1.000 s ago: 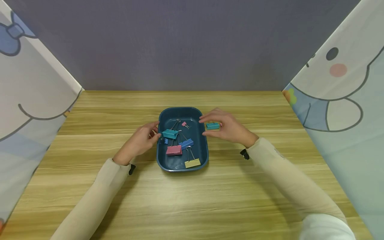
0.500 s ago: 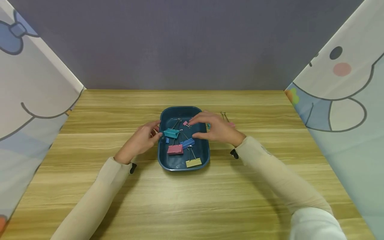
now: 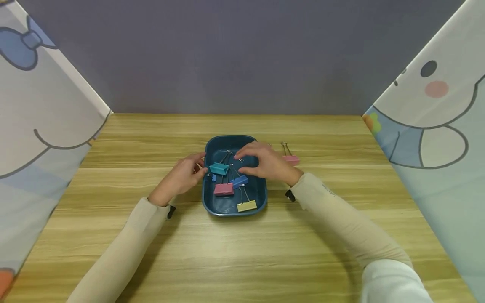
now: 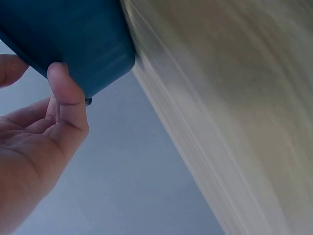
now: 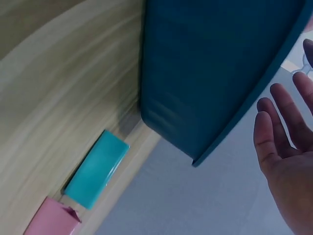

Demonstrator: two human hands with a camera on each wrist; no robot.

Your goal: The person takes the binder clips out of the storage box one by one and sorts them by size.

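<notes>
A dark blue plastic bin [image 3: 235, 213] stands on the table with binder clips lying in it. My left hand [image 3: 183, 174] is at its left side; thumb and index fingertips rest at the rim, other fingers loosely bent beneath. My right hand [image 3: 267, 163] reaches over the right rim, thumb and fingers apart, with nothing gripped between them. Below its fingertips show the wire handles [image 3: 241, 160] of a small clip whose body is hidden. Inside lie a teal binder clip [image 3: 219, 168], a blue one [image 3: 239, 182], a pink one [image 3: 223, 189] and a yellow one [image 3: 247, 205].
On the table right of the bin lie another pink binder clip [image 3: 290, 160] and another teal binder clip [image 5: 97, 169], the latter behind my right hand in the head view. A small blue clip [image 3: 214, 178] sits by the bin's left wall. A grey panel [image 3: 235, 59] stands behind the table.
My right hand has moved left from beside the bin to over its inside, uncovering the pink clip on the table and covering the small pink clip's body. My left hand stays at the rim.
</notes>
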